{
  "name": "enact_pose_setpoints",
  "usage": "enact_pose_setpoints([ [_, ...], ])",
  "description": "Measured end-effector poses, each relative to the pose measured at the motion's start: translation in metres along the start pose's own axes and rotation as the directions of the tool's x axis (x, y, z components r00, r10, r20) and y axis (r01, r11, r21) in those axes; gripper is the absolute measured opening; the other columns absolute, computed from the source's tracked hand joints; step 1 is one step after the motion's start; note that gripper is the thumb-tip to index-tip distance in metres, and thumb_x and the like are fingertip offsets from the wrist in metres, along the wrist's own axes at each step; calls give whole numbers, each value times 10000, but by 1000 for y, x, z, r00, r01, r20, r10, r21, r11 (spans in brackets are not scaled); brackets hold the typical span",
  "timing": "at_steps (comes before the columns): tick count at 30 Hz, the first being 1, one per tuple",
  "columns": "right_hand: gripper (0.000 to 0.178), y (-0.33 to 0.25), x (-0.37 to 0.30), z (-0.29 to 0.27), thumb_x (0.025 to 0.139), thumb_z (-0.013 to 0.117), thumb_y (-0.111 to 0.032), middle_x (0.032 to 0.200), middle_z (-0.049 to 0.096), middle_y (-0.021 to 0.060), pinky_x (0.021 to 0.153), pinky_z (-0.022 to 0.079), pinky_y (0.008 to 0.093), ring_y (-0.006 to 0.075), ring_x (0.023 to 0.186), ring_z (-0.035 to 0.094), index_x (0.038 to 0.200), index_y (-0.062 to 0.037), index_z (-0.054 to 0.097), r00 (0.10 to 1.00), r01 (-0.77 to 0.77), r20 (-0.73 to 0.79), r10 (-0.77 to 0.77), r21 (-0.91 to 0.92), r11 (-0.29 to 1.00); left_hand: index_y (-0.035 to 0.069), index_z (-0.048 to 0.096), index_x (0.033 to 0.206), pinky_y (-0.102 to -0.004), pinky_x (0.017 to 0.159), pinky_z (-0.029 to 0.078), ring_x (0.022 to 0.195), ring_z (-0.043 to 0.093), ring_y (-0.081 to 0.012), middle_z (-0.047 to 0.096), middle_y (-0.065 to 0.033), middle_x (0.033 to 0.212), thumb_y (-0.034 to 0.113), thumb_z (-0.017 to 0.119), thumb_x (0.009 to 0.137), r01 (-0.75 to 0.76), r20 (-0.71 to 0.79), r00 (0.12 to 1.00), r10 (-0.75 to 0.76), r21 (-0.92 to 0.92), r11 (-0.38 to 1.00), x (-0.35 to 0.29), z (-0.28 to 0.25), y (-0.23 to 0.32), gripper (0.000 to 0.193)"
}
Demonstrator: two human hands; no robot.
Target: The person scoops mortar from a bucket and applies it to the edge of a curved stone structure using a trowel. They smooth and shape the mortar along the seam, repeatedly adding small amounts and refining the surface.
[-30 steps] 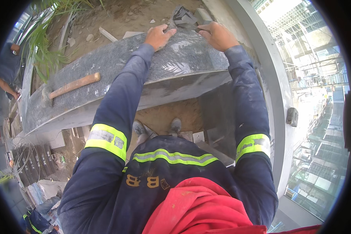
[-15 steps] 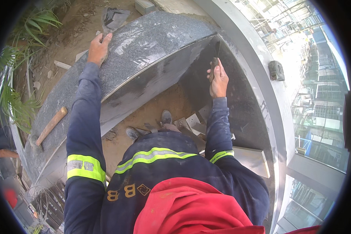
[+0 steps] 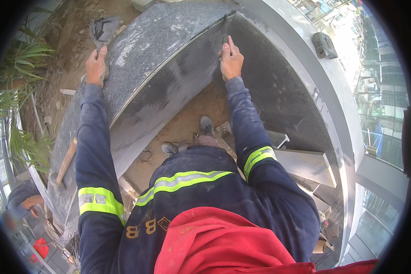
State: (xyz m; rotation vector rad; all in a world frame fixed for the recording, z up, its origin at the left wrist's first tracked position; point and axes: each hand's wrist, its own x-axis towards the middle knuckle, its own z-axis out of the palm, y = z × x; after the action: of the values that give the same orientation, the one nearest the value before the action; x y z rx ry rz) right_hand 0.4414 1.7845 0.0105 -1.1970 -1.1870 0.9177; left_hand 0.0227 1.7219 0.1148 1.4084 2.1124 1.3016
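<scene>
My left hand [image 3: 96, 69] is closed around the handle of a grey trowel [image 3: 103, 31], whose wide blade carries dark material, over the soil beside the stone ledge. My right hand [image 3: 231, 61] grips a thin dark-bladed tool [image 3: 225, 28], perhaps a narrow trowel or scraper. Its blade points up at the inner corner where two dark stone panels meet; whether it touches the joint I cannot tell. The curved speckled stone ledge [image 3: 160, 32] stretches between my hands. Upright below its edge stands a grey stone panel [image 3: 178, 77].
A wooden-handled hammer [image 3: 67, 160] lies on the ledge by my left arm. On the grey metal rim rests a black tape measure-like case [image 3: 324, 44]. Stone slabs [image 3: 306, 165] lean at my right. Palm leaves [image 3: 29, 61] hang at left. Another person's arm [image 3: 29, 201] shows lower left.
My right hand has moved left along with its blade, toward the stone corner. My left hand still holds the trowel, now further left and slightly lower. The view has shifted.
</scene>
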Motion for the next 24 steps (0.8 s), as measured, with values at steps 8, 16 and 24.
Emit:
enact_pose_setpoints([
  [8, 443, 37, -23, -15, 1029, 584, -207, 1099, 656, 99, 770, 533, 294, 132, 810, 642, 1431, -21, 567, 983, 181, 57, -173, -250, 951, -27, 573, 854, -305, 704, 392, 767, 411, -132, 487, -24, 763, 390, 673, 982, 6, -11, 1000, -7, -33, 999, -4, 3, 3, 448],
  [16, 438, -22, 3, -10, 1052, 563, -192, 1017, 622, 60, 656, 514, 262, 103, 790, 616, 1448, -6, 541, 997, -81, 9, 80, 150, 985, -15, 567, 844, -294, 712, 387, 771, 408, -128, 477, -11, 773, 376, 675, 985, 22, 0, 1000, -22, -18, 1000, -3, -2, 2, 430],
  [24, 434, -5, -38, 1, 1003, 588, -196, 1070, 654, 120, 815, 528, 314, 158, 793, 646, 1393, -7, 594, 997, 13, 80, -7, -68, 998, -4, 528, 816, -300, 692, 370, 756, 383, -128, 435, -10, 756, 379, 679, 983, 18, 2, 1000, -18, -7, 1000, -4, -2, 4, 444],
])
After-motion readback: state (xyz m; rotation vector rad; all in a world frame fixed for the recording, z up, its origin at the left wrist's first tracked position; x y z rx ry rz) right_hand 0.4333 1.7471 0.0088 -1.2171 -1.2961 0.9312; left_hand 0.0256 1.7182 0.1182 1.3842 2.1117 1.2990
